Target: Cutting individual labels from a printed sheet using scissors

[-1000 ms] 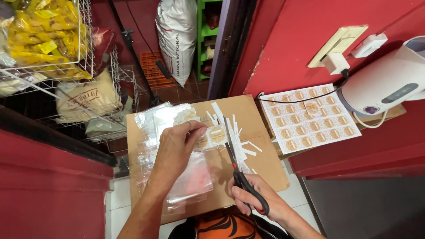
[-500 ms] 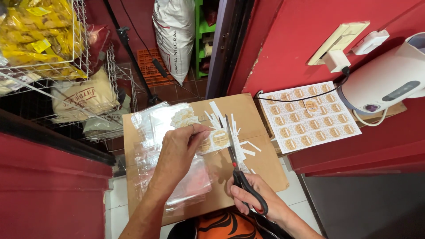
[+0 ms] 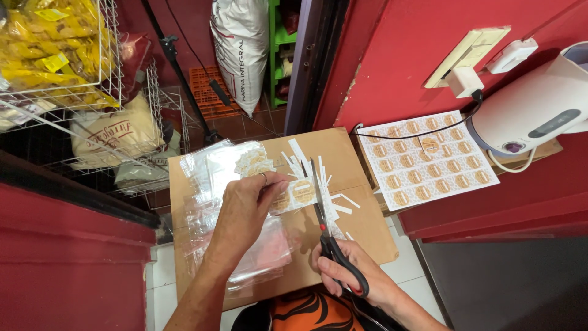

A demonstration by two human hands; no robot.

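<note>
steel scissors [image 3: 331, 236] — round paper stickers [image 3: 295, 193]

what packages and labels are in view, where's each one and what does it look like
Label strip: held in left hand, small piece with round tan stickers, at the scissors in right hand.
Sticker sheet: on the red ledge at right, white with rows of round tan labels.
Clear bags: stacked on the cardboard box.
Sack: top centre, tall, white.
Yellow packets: wire basket, top left.
</note>
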